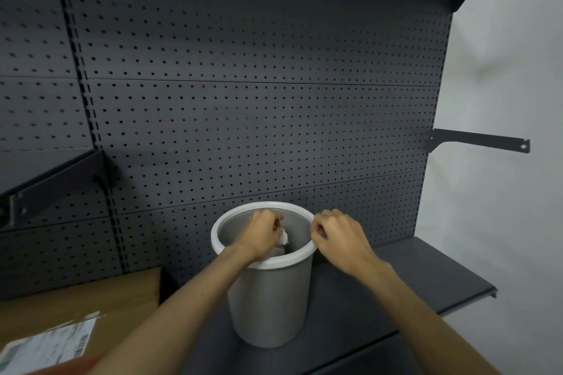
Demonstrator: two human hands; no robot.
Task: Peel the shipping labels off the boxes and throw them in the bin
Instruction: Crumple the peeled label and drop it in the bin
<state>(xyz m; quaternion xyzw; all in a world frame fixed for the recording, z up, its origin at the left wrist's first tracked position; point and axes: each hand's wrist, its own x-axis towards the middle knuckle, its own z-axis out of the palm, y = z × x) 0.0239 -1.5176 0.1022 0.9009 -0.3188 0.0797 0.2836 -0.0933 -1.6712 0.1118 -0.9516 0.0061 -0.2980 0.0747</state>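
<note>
My left hand [262, 233] hung over the mouth of the bin [268, 295], fingers curled around a crumpled scrap of white label [283, 237] that showed just below my knuckles, already inside the rim. My right hand [336, 237] sat at the bin's right edge, fingers curled in, and I could not tell whether that grip held anything or was only brushing the white rim (the fingertips were tucked out of sight).

The bin stood on the dark shelf [426, 277] against the pegboard [243, 100]. Down at my left lay a cardboard box [100, 301] with another shipping label [48, 344] on its top face, so the job looked only partly done.

The step in hand, as I judged it, was the drop itself. Peeled labels are sticky, and the adhesive tends to cling to skin; the sound way was to keep the hand low inside the rim and loosen the grip finger by finger, rolling the scrap off against the thumb, not flicking it. If it stuck, the right hand was near enough to pluck it free. The bin looked light, so steadying its rim seemed wise.
</note>
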